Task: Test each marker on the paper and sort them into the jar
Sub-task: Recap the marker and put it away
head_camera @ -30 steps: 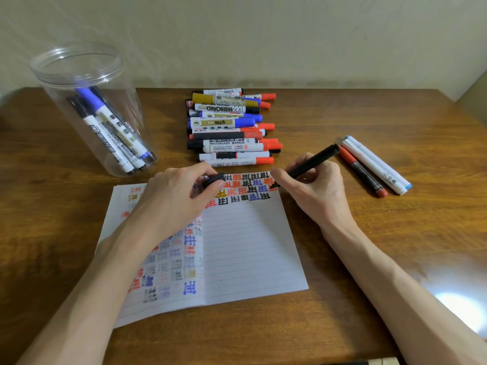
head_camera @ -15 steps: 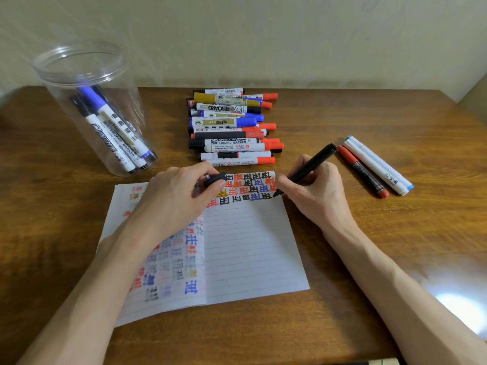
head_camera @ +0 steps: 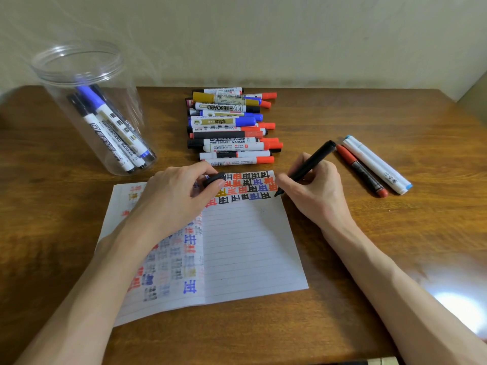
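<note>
Slim black marker [head_camera: 311, 164], tip on ruled paper [head_camera: 250, 246]; right hand [head_camera: 313, 191]

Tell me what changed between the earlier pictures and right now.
The right hand has drawn the tip of the black marker slightly toward the person, from an upper row of marks to the bottom row, at the right edge of the lined paper. Nothing was grasped or released. The left hand still pinches the black cap; the clear plastic jar and the marker pile stayed put.

Brown wood-grain table [head_camera: 395, 114] runs up to a plain beige wall [head_camera: 290, 35] at its far edge, bright glare patch [head_camera: 461, 309] near right, small unidentifiable tan object [head_camera: 384, 361] at bottom edge.
</note>
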A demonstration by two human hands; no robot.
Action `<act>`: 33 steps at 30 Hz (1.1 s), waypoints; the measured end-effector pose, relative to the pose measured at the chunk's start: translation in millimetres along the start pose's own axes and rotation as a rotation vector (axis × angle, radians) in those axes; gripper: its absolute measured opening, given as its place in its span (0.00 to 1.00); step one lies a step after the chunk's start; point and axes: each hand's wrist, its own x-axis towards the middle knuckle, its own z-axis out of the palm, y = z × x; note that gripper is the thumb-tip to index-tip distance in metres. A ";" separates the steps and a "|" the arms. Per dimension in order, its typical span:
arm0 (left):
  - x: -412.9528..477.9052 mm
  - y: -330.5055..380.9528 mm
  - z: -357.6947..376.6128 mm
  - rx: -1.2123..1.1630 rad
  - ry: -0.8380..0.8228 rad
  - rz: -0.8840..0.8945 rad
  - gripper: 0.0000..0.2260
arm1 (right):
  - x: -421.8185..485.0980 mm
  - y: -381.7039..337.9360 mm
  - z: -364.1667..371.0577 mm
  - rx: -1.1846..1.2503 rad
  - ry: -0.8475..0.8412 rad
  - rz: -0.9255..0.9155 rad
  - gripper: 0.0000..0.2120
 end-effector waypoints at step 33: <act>-3.1 7.2 -8.5 -0.195 0.069 0.099 0.23 | 9.1 -41.4 5.9 0.409 -0.216 0.113 0.08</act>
